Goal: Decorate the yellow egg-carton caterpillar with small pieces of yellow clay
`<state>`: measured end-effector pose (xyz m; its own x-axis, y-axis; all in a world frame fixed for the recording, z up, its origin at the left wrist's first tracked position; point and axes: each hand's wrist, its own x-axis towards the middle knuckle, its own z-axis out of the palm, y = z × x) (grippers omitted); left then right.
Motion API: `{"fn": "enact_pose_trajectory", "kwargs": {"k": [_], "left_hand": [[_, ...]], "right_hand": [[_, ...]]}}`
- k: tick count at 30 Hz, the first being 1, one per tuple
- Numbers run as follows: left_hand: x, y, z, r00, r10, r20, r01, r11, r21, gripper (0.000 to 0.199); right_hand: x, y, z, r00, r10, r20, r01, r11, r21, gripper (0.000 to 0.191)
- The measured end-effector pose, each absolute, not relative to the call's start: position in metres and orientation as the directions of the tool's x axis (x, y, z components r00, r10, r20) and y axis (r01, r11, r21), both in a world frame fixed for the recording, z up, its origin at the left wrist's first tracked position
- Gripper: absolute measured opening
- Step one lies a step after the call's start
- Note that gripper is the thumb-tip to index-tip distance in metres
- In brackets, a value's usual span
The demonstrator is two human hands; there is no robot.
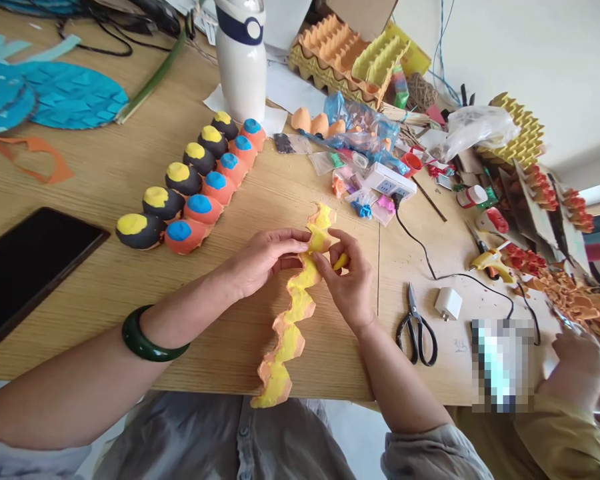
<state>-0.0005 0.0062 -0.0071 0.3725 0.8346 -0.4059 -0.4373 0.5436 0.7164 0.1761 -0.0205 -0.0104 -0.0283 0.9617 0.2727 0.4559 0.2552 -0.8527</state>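
A long zigzag strip of egg carton (pixel 300 303), orange at its edges and coated with yellow clay, hangs over the table's front edge towards my lap. My left hand (pixel 263 260) pinches its left side near the upper end. My right hand (pixel 353 287) has its fingers curled around a small lump of yellow clay (pixel 341 261), while its thumb touches the strip's surface. To the left of the strip, a row of black carton cups with yellow tops (pixel 177 177) stands beside a row of orange cups with blue tops (pixel 215 189).
A white bottle (pixel 241 73) stands behind the cups; a black tablet (pixel 35 267) lies left. Scissors (pixel 415 330), a white charger (pixel 449 303), a power strip (pixel 391 181) with a cable, and a glue gun (pixel 495 265) lie right. A co-worker's hand (pixel 575 367) is at far right.
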Motion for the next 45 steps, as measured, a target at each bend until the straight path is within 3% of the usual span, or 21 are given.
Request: {"fn": "enact_pose_trajectory", "kwargs": {"k": [10, 16, 19, 25, 27, 31, 35, 41, 45], "left_hand": [[-0.001, 0.004, -0.005, 0.312, 0.892, -0.328, -0.368, 0.431, 0.824, 0.028], [-0.005, 0.007, -0.005, 0.352, 0.872, -0.34, -0.346, 0.459, 0.818, 0.031], [-0.008, 0.01, -0.006, 0.376, 0.865, -0.334, -0.328, 0.461, 0.824, 0.029], [-0.013, 0.015, -0.007, 0.431, 0.845, -0.318, -0.364, 0.485, 0.795, 0.028], [-0.013, 0.016, -0.006, 0.438, 0.845, -0.307, -0.381, 0.484, 0.788, 0.028], [-0.013, 0.015, -0.004, 0.465, 0.838, -0.286, -0.409, 0.49, 0.77, 0.03], [-0.014, 0.015, -0.005, 0.471, 0.841, -0.265, -0.412, 0.476, 0.777, 0.028], [-0.018, 0.015, -0.004, 0.491, 0.851, -0.187, -0.378, 0.402, 0.834, 0.02], [-0.018, 0.015, -0.001, 0.539, 0.823, -0.18, -0.361, 0.419, 0.833, 0.024]], "right_hand": [[0.179, -0.018, -0.01, -0.059, 0.967, 0.246, 0.496, 0.242, -0.834, 0.031], [0.178, -0.017, -0.013, -0.045, 0.977, 0.206, 0.448, 0.204, -0.87, 0.033], [0.178, -0.015, -0.015, -0.049, 0.988, 0.147, 0.356, 0.154, -0.922, 0.037], [0.18, -0.009, -0.013, -0.047, 0.997, -0.06, -0.01, -0.061, -0.998, 0.054], [0.181, -0.008, -0.011, -0.034, 0.993, -0.114, -0.065, -0.116, -0.991, 0.055], [0.183, -0.007, -0.012, -0.179, 0.958, -0.226, -0.104, -0.247, -0.963, 0.049], [0.183, -0.007, -0.014, -0.242, 0.945, -0.222, -0.153, -0.263, -0.953, 0.052], [0.182, -0.009, -0.016, -0.167, 0.972, -0.164, -0.143, -0.188, -0.972, 0.049], [0.181, -0.009, -0.018, -0.134, 0.975, -0.177, -0.248, -0.206, -0.947, 0.043]]}}
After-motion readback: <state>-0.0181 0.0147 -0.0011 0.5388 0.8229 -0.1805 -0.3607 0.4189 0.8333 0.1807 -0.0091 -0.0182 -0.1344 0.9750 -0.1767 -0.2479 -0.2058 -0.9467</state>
